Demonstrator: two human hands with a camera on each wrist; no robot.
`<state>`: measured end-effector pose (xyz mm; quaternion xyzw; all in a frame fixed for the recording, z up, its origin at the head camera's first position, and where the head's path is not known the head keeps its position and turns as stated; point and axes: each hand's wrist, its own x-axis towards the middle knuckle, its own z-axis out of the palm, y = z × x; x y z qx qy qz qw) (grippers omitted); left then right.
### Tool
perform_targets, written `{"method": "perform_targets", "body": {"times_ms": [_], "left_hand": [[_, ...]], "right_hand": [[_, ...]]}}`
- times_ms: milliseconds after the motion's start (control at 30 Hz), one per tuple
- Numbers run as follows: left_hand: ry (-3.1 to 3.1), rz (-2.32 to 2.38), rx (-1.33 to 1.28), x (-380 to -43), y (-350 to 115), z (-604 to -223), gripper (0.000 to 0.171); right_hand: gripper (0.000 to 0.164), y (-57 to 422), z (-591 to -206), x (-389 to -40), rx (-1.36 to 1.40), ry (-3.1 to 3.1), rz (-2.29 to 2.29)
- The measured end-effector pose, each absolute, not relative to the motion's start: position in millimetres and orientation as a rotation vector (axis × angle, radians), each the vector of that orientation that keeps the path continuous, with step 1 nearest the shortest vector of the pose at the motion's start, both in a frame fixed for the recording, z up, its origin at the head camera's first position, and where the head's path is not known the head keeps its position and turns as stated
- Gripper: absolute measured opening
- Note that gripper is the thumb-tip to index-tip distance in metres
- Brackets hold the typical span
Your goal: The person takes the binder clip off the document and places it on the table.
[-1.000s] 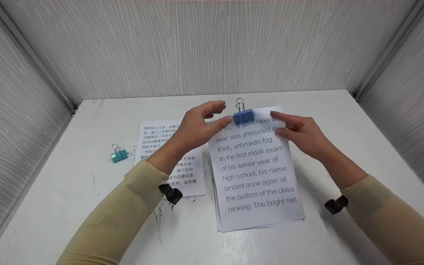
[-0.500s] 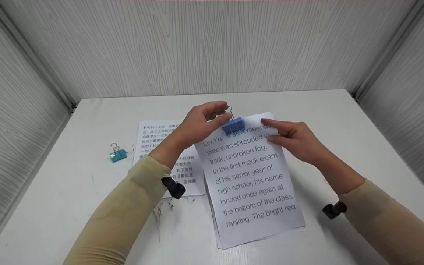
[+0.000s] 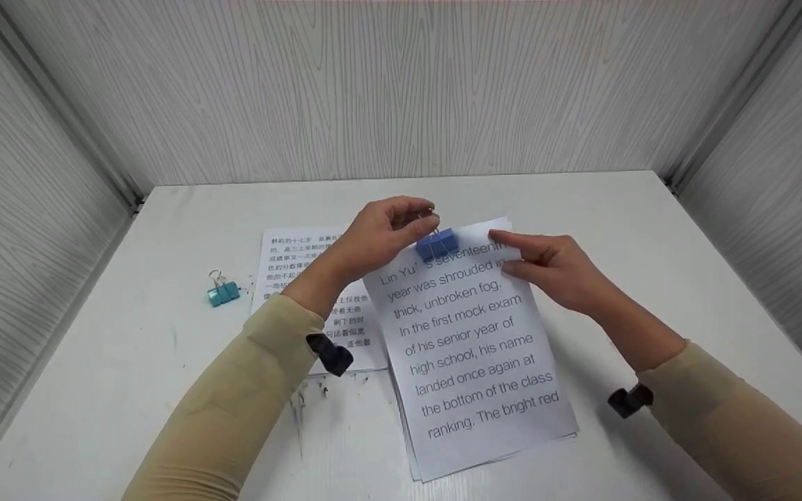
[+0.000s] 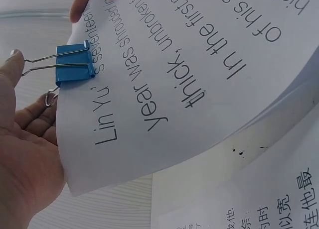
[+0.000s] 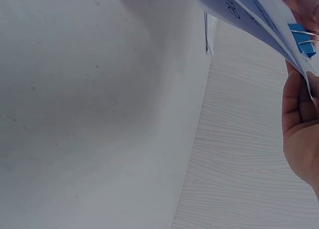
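Observation:
A blue binder clip (image 3: pixel 437 244) sits on the top edge of a stack of printed English sheets (image 3: pixel 470 362). My left hand (image 3: pixel 390 233) holds the clip by its wire handles. In the left wrist view, the thumb (image 4: pixel 14 64) is at the end of one handle while the curled fingers lie behind the paper by the other handle. My right hand (image 3: pixel 547 268) pinches the stack near its top right corner; in the right wrist view, the sheets pass between its thumb and fingers (image 5: pixel 299 102). The stack is raised at its top and tilted.
Another stack of sheets (image 3: pixel 356 358), printed in Chinese, lies on the white table (image 3: pixel 129 390) to the left, partly under my left arm. A teal binder clip (image 3: pixel 223 293) rests left of it. Wood-grain panels (image 3: pixel 401 83) stand at the back and sides.
Both hands and the clipped stack have come slightly nearer and to the left, tilting the sheets more. My left hand has closed from beside the clip onto its handles.

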<state>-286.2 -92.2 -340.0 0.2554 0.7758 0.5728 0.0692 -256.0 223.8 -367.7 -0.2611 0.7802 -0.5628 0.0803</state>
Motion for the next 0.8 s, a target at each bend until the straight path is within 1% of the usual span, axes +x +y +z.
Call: {"method": "perform_targets", "body": {"times_ms": [333,467,633,800], "left_hand": [[2.42,1.739,0.745,-286.4,-85.7,-339.2,0.042],[2.482,1.803,0.745,-286.0,-91.3,-335.6,0.039],[2.516,1.876,0.727,-282.0,-115.0,-326.0,0.042],[2.554,1.864,0.662,-273.2,-154.8,-318.6,0.045]], "right_hand": [[0.053,223.0,-370.1,-258.2,-0.778,2.337,-1.684],[0.054,223.7,-372.0,-261.1,-0.761,2.343,-1.669],[0.054,227.9,-377.7,-266.2,-0.705,2.358,-1.683],[0.054,233.8,-383.6,-274.2,-0.645,2.378,-1.684]]}}
